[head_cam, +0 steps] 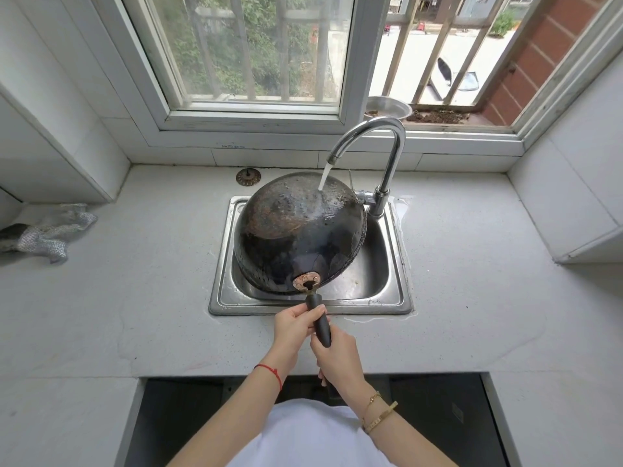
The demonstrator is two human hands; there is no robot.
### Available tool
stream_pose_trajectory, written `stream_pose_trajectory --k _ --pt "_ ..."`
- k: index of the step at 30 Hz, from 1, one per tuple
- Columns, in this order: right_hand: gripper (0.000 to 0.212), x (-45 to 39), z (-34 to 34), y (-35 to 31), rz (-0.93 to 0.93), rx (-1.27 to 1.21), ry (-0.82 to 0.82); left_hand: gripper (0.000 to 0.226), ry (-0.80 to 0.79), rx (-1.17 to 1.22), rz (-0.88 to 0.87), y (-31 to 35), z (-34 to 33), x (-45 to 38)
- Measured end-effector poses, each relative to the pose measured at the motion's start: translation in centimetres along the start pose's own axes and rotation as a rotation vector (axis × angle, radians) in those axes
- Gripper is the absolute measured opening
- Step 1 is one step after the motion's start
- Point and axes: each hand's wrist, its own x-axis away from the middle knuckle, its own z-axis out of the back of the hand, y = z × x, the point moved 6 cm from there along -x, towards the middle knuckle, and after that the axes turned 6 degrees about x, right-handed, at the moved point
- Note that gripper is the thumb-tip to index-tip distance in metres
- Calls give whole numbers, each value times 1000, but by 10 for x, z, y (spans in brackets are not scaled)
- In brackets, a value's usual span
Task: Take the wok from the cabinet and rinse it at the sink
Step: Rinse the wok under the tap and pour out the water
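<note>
Blackened steel round wok (296,230) sits bottom-up over the stainless sink (387,298) at frame centre, water striking it, while I see my left hand (291,326) and right hand (335,360) both gripping its dark handle (320,323).

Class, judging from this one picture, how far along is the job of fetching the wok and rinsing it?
Done: the wok is out, over the sink. In hand: left hand and right hand grip its handle while faucet water hits its upturned underside. Left: whether the inside is rinsed cannot be seen.

wok (296,230) | black, underside up, tilted | over sink (387,291)
</note>
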Motion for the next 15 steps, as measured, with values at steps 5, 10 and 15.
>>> stream_pose_trajectory --k 5,10,15 --pt "11 2 1 -1 -1 -6 -2 23 0 0 0 -1 0 0" --pt "11 3 1 -2 -4 -16 -3 27 0 -12 -4 -1 1 -1" --pt "11 3 1 -3 -11 -38 -10 27 -19 14 0 -2 2 -1"
